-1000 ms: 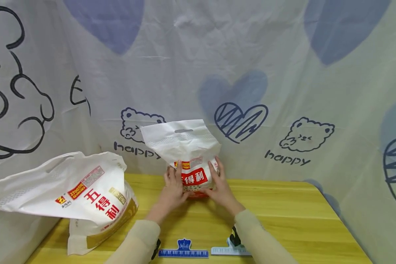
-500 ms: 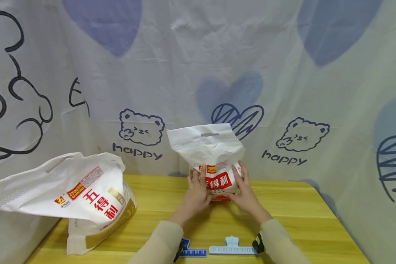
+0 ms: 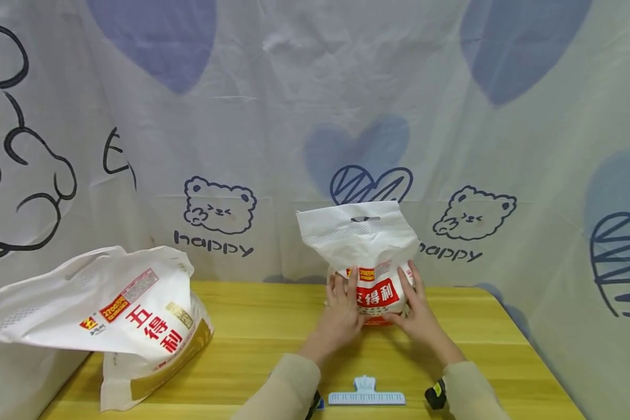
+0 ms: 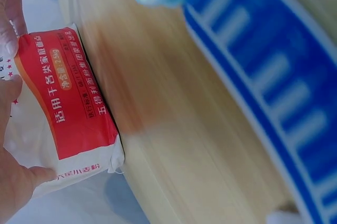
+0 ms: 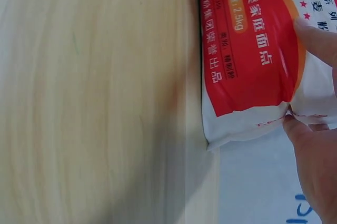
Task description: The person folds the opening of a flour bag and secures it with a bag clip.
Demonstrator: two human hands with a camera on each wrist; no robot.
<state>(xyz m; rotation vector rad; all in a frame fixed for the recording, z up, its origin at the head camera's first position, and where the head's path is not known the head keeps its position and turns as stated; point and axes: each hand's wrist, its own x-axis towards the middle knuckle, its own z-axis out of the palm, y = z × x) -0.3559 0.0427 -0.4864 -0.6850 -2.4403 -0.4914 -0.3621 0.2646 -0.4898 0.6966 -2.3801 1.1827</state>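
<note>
In the head view, a small white bag of flour (image 3: 359,245) with a red label stands toward the back of the table, its top flap with a handle slot raised. My left hand (image 3: 341,315) grips its left side and my right hand (image 3: 420,318) its right side, thumbs low on the front. The left wrist view shows the red lower panel (image 4: 79,97) with the left thumb pressing near the corner. From the right wrist, the right hand (image 5: 316,161) dents the side of the bag (image 5: 247,50). The far side of the bag is hidden.
A larger flour bag (image 3: 152,286) leans at the left. A light blue clip with a piano-key pattern (image 3: 366,398) lies at the front of the wooden table (image 3: 252,332); a dark blue clip (image 4: 268,71) is mostly behind the left sleeve. A printed curtain (image 3: 278,146) hangs behind.
Both hands have moved to the right with the smaller flour bag between them. The left sleeve now covers most of the dark blue clip. The larger bag has stayed in place.
</note>
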